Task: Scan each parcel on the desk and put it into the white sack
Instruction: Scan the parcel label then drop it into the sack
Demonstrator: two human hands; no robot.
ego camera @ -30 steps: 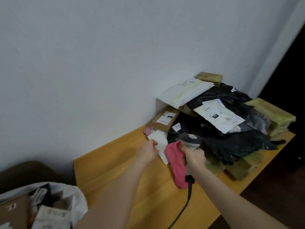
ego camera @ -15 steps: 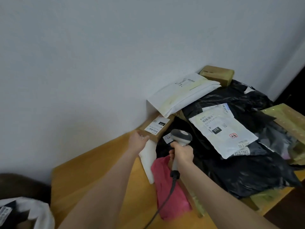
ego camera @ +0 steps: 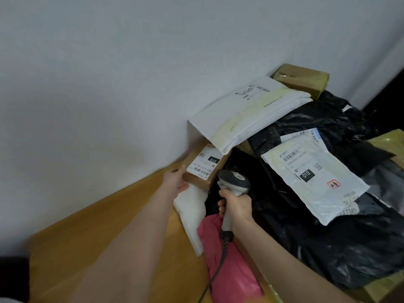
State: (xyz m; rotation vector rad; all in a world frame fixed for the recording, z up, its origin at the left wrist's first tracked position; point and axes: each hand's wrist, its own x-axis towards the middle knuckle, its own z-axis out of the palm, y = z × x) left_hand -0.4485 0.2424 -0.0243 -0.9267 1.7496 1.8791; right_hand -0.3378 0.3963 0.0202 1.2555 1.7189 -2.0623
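Observation:
A small brown cardboard box with a white barcode label lies against the wall at the near end of the parcel pile. My left hand grips its near left corner, thumb on top. My right hand holds a grey corded barcode scanner just right of the box, its head beside the label. A white soft parcel and a pink bag lie under my hands. The white sack is out of view.
The wooden desk runs along a white wall. Piled on it are a large white mailer, black plastic bags, a white labelled pouch, a tan box at the back and yellowish parcels on the right.
My left hand has left the white soft parcel and reached forward to the brown box's corner. The scanner has moved forward beside the box's label. The view has moved closer; the sack has dropped out of sight.

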